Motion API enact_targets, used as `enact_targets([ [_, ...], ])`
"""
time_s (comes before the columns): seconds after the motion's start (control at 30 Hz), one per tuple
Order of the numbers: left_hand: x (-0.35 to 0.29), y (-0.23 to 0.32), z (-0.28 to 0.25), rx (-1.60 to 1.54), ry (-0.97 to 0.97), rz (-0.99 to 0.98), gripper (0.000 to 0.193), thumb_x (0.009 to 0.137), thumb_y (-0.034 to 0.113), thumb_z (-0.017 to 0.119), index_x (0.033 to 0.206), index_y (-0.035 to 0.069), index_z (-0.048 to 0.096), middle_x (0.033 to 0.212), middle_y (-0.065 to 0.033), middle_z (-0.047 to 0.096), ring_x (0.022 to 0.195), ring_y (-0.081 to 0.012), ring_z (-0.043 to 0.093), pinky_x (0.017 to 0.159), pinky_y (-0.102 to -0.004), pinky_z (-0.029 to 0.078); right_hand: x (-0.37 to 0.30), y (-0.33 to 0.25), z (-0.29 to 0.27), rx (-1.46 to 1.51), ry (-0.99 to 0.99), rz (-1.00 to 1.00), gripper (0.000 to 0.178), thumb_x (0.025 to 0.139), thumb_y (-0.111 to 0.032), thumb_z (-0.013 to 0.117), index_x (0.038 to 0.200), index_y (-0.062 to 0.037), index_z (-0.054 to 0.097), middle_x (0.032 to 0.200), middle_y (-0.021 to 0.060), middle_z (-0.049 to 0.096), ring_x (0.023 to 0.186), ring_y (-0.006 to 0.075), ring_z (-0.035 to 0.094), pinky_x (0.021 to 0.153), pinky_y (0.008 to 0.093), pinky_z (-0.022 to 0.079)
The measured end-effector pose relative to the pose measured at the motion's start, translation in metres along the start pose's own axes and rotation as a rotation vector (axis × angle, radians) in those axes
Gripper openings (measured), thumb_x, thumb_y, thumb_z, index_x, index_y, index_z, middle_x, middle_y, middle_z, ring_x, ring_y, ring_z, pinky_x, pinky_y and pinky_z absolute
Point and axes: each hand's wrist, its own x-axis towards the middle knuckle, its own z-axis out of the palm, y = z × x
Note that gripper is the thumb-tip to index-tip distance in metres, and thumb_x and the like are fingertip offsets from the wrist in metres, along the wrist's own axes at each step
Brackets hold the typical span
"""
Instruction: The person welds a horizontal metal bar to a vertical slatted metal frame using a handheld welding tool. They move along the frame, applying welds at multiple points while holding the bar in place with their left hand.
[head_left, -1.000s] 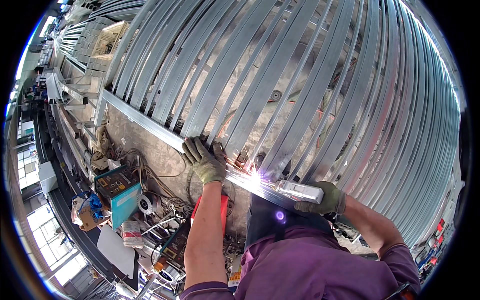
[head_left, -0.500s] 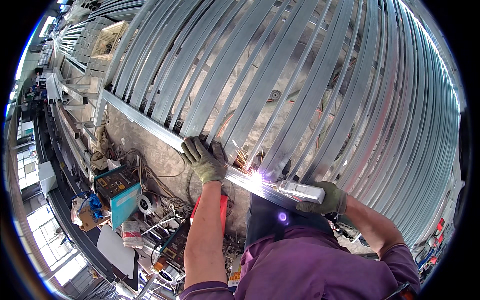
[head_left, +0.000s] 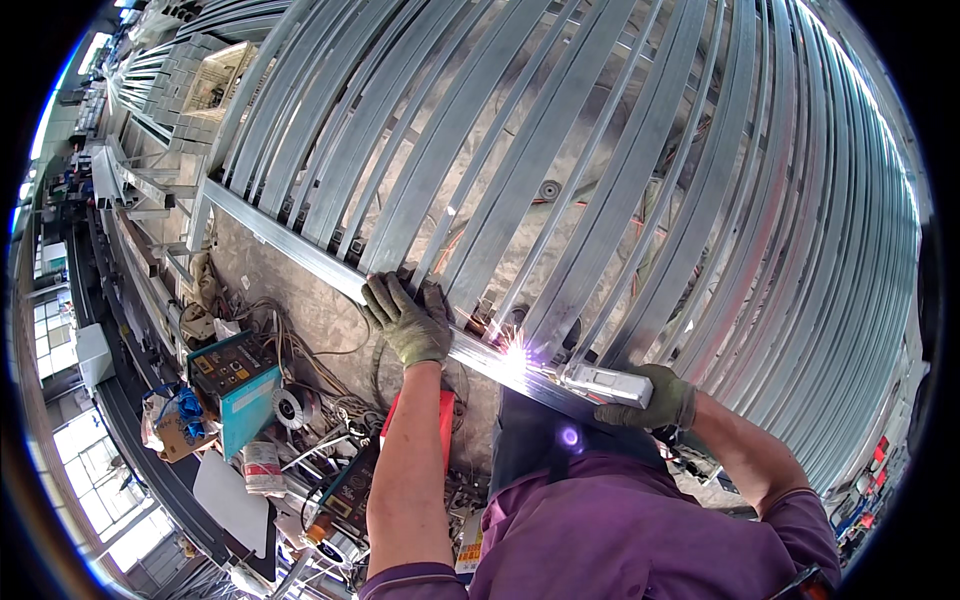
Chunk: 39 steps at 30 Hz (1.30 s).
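My left hand (head_left: 412, 322), in an olive work glove, lies with fingers stretched over the front metal rail (head_left: 300, 252). Its fingertips reach the ends of the grey metal tubes (head_left: 415, 205) that meet this rail. To its right, my gloved right hand (head_left: 660, 398) is closed round a boxy white-grey welding gun (head_left: 606, 384). From the gun's tip a white-purple glare and sparks (head_left: 515, 358) burst at the joint between rail and tubes. That glare hides the joint itself. Most of my right fingers are behind the gun.
On the left stands a teal machine with a dark control panel (head_left: 235, 370), beside a wire spool (head_left: 292, 407) and tangled cables (head_left: 320, 380). A red object (head_left: 445, 425) sits below my left forearm. Several tubes run from the rail far ahead, with hoses on the floor beneath.
The spray of sparks has shrunk and reaches less far to the left. Both hands and the welding gun stay nearly in place.
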Motion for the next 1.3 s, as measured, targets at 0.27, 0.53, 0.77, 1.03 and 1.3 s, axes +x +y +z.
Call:
enact_targets([
  [0.27, 0.001, 0.001, -0.001, 0.004, -0.018, -0.022, 0.078, 0.107, 0.045, 0.065, 0.163, -0.003, 0.041, 0.173, -0.032, 0.036, 0.162, -0.0557, 0.027, 0.134, -0.0669, 0.017, 0.0, 0.007, 0.003, -0.044, 0.01, -0.094, 0.076, 0.089, -0.073, 0.08, 0.137, -0.0135, 0.077, 0.112, 0.0181, 0.082, 0.105, 0.0352, 0.08, 0.092, 0.0434, 0.063],
  [0.53, 0.001, 0.002, -0.002, 0.016, -0.033, -0.035, 0.078, 0.107, 0.045, 0.065, 0.163, -0.003, 0.041, 0.173, -0.031, 0.036, 0.163, -0.0548, 0.026, 0.134, -0.0668, 0.017, -0.001, 0.015, 0.004, -0.071, -0.011, -0.041, 0.08, 0.088, -0.074, 0.08, 0.139, -0.013, 0.075, 0.115, 0.0194, 0.082, 0.109, 0.0364, 0.079, 0.096, 0.0447, 0.062],
  [0.77, 0.002, 0.002, -0.001, 0.019, -0.041, -0.038, 0.08, 0.106, 0.046, 0.065, 0.164, -0.003, 0.04, 0.173, -0.0308, 0.036, 0.164, -0.0547, 0.025, 0.134, -0.0666, 0.016, -0.004, 0.013, 0.001, -0.079, -0.024, -0.021, 0.079, 0.087, -0.074, 0.082, 0.134, -0.012, 0.077, 0.111, 0.0189, 0.082, 0.105, 0.0365, 0.079, 0.094, 0.0443, 0.062],
  [1.03, 0.001, 0.0, 0.001, 0.024, -0.045, -0.046, 0.079, 0.107, 0.047, 0.064, 0.164, -0.003, 0.041, 0.174, -0.0308, 0.034, 0.164, -0.0547, 0.024, 0.135, -0.0663, 0.015, -0.009, 0.009, -0.001, -0.054, -0.024, -0.011, 0.073, 0.087, -0.074, 0.082, 0.129, -0.0134, 0.079, 0.106, 0.0179, 0.082, 0.1, 0.0351, 0.08, 0.09, 0.0439, 0.063],
  [1.3, 0.001, 0.002, -0.001, 0.025, -0.052, -0.049, 0.08, 0.107, 0.048, 0.064, 0.165, -0.002, 0.041, 0.174, -0.031, 0.035, 0.164, -0.0554, 0.025, 0.134, -0.0665, 0.016, -0.013, 0.012, 0.0, -0.022, -0.01, 0.032, 0.071, 0.087, -0.073, 0.083, 0.121, -0.0113, 0.08, 0.101, 0.0161, 0.082, 0.097, 0.0341, 0.08, 0.086, 0.044, 0.063],
])
